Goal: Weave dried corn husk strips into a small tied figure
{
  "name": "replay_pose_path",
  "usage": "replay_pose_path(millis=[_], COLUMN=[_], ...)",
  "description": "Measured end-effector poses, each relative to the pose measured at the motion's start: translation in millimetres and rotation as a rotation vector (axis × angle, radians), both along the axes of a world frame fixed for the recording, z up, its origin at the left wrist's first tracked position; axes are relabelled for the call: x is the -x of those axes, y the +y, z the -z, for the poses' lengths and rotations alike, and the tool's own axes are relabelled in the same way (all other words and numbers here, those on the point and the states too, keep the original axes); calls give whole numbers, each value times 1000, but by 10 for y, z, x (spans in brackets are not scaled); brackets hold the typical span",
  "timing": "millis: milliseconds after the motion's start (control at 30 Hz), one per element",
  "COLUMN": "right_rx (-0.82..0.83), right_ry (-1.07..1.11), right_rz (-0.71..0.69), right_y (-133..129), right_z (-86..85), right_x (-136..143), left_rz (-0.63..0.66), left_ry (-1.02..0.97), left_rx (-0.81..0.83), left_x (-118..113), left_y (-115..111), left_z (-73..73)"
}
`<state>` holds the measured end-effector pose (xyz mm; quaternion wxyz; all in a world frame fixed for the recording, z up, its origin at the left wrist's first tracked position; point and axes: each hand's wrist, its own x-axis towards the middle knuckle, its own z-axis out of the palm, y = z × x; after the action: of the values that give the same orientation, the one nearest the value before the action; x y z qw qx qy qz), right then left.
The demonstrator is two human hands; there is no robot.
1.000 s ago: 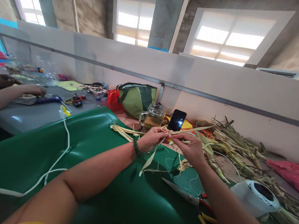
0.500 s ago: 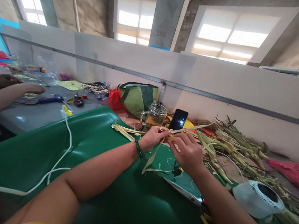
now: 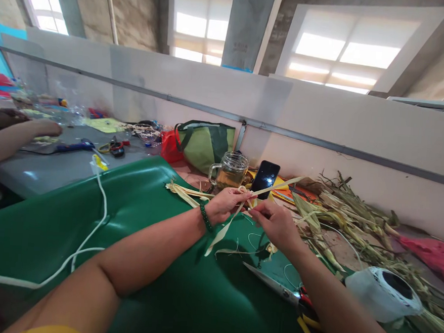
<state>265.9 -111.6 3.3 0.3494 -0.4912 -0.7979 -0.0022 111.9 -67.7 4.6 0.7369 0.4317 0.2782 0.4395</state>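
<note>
The table (image 3: 78, 162) is partly covered by a green sheet (image 3: 139, 262). Directly on the sheet lie scissors (image 3: 270, 284) and a white cord (image 3: 103, 204); a glass mug (image 3: 232, 171) stands beyond its edge.

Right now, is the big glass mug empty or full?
Not empty: the glass mug holds yellowish liquid, clear glass above it, so partly full.

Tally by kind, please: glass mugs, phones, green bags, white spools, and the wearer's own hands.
Glass mug: 1
Phone: 1
Green bag: 1
White spool: 1
Wearer's own hands, left hand and right hand: 2
Total: 6
</note>
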Motion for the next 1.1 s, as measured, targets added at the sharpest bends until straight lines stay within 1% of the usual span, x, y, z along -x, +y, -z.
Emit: replay_pose_path(millis=[67, 133, 167, 233, 267, 333, 400, 467, 500, 567, 600, 667, 733, 800, 833, 933, 1000, 1033, 1100], right_rx=[-138, -360, -466, -615, -659, -693, -673, -607, -555, -406, -338, -235, -147, -40, 11, 110, 161, 165, 96], right_ry=[-144, -314, -401, -556, -615, -677, -655, -544, -446, -167, -32, 192, 346, 477, 526, 587, 616, 629, 622], right_rz=[48, 102, 106, 60, 26, -20, -47, -80, -110, -143, -134, -64, 21, 70, 85, 94, 88, 92, 111], right_y=[3, -14, -28, -59, -72, -89, -92, -81, -72, -48, -35, -16, -4, 7, 14, 50, 76, 85, 87], right_z=[38, 60, 63, 60, 58, 59, 69, 81, 82, 66, 49, -4, -66, -119, -138, -157, -147, -140, -127], right_x=[22, 64, 91, 142, 162, 185, 183, 159, 142, 97, 73, 25, -14, -37, -45, -68, -88, -97, -111], left_rz=[1, 6, 8, 7, 6, 14, 18, 14, 9, 7, 14, 43, 81, 111, 126, 159, 147, 124, 68], left_ry=[-15, -43, -56, -74, -70, -44, -25, -17, -14, 2, 16, 44, 60, 74, 89, 142, 144, 127, 75], left_rx=[9, 11, 12, 14, 12, -8, -48, -100, -123, -145, -146, -146, -161, -184, -194, -235, -255, -256, -233], left_x=[-9, -21, -29, -48, -59, -79, -88, -86, -82, -70, -63, -50, -39, -30, -27, -24, -24, -23, -18], left_y=[2, -1, -3, -8, -10, -12, -13, -15, -16, -24, -32, -57, -93, -132, -148, -172, -161, -148, -117], left_z=[14, 31, 43, 73, 90, 125, 147, 149, 143, 119, 103, 67, 29, -7, -23, -55, -58, -56, -49])
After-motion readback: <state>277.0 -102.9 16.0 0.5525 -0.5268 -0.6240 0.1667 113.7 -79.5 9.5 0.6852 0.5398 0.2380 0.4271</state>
